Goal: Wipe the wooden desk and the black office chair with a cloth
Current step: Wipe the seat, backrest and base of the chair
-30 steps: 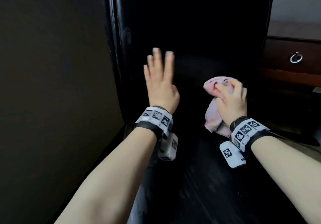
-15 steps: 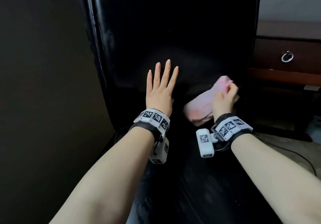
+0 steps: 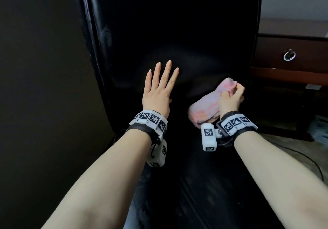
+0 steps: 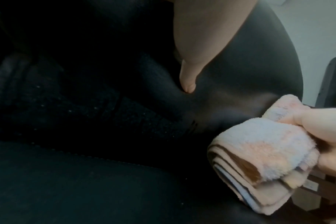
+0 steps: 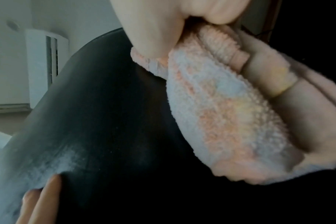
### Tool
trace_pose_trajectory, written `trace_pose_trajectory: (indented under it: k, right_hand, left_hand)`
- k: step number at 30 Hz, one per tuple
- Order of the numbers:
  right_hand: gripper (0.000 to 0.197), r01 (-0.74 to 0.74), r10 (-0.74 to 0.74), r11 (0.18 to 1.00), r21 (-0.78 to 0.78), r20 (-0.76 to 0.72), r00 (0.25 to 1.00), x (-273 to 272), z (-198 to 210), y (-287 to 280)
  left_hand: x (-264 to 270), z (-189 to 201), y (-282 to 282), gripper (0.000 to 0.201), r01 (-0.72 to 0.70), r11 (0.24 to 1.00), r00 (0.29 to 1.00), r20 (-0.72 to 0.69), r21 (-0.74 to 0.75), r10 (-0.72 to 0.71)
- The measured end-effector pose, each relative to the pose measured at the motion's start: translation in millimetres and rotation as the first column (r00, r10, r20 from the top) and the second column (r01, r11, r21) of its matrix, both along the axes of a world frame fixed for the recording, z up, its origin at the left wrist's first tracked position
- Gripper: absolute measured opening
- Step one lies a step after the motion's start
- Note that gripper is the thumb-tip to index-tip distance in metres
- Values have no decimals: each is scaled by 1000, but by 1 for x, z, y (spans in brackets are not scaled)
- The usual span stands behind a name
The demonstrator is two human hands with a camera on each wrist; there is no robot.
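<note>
The head view looks down along both forearms at the black chair [image 3: 177, 33]. Each wrist view sits close under its palm, and all three share the cloth [image 4: 263, 151].

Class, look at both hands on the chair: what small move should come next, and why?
Probably drag the pink cloth leftward across the lower backrest of the black chair. The right hand grips it folded near the backrest's right edge, while the left hand lies flat, steadying the chair; the stretch between them seems unwiped.
</note>
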State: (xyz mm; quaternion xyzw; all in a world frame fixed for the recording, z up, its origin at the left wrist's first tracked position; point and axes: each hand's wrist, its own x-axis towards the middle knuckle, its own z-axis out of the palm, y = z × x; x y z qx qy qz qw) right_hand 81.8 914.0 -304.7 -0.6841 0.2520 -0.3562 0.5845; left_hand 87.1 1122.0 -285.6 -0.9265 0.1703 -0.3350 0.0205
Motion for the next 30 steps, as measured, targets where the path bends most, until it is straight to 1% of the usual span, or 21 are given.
trace_pose_trajectory:
  k: [2,3,5,6,8,10,11,13,14,16,17,19,20,22,24,26,27,28,30]
  right_hand:
    - [46,52,-52,994,95,-5,999,8,-10,-1]
    - [46,88,-83,983,160,-34,996,13,-14,-1]
    - [43,161,-126,945,286,-137,982,21,-17,-4]
    - [41,183,-126,929,322,-189,974,27,-20,-8]
    - [41,189,-92,917,352,-274,957,40,-27,-17]
    - [45,173,-48,927,333,-352,935,44,-24,-9]
    - [47,132,-6,926,354,-336,942,42,-19,1]
    - [48,-8,113,910,415,-230,967,33,-6,24]
    - [46,-25,131,892,450,-205,970,27,0,35]
    - [41,-12,109,860,510,-161,981,13,16,53]
    - [39,-55,114,871,488,-92,989,4,27,64]
    - [41,-158,151,922,353,46,987,-13,51,80]
    - [42,-188,168,947,259,97,981,-19,62,86]
    - [40,-212,205,977,27,170,964,-26,92,95]
    - [35,-224,259,949,-221,146,955,-23,123,102]
    - [33,-235,293,884,-404,87,952,-15,151,111]
    - [32,-232,292,855,-464,62,954,-9,161,116]
    - [30,-227,285,836,-500,41,958,-3,169,121]
    - [28,-233,274,811,-536,-3,962,5,183,131]
  left_hand:
    - [-1,1,2,101,-1,1000,1000,-15,15,1]
    - [-1,2,3,100,-3,1000,1000,-18,19,3]
    - [-1,2,5,100,-1,1000,1000,-24,22,1]
    - [-1,3,6,101,3,1000,1000,-27,25,-2]
    - [0,3,6,102,15,1000,999,-33,19,-14]
    - [0,5,6,102,21,1000,999,-40,11,-20]
    - [0,6,6,102,23,1000,999,-41,13,-22]
    - [-2,9,10,98,44,999,998,-46,19,-43]
    - [-3,11,13,96,63,998,997,-49,20,-62]
    - [-5,16,20,91,113,994,991,-68,5,-113]
    - [-7,19,23,86,148,989,986,-77,-14,-149]
    - [-10,26,30,69,216,974,973,-66,-60,-220]
    - [-11,30,34,63,242,966,969,-35,-88,-246]
    - [-13,38,41,62,269,949,963,63,-165,-262]
    - [-11,49,48,69,233,935,972,97,-268,-214]
    - [-8,62,55,75,190,922,976,165,-336,-141]
    - [-8,69,58,76,175,920,973,205,-350,-107]
    - [-6,76,61,75,149,920,974,216,-362,-73]
    - [-4,91,68,78,66,915,991,136,-398,-13]
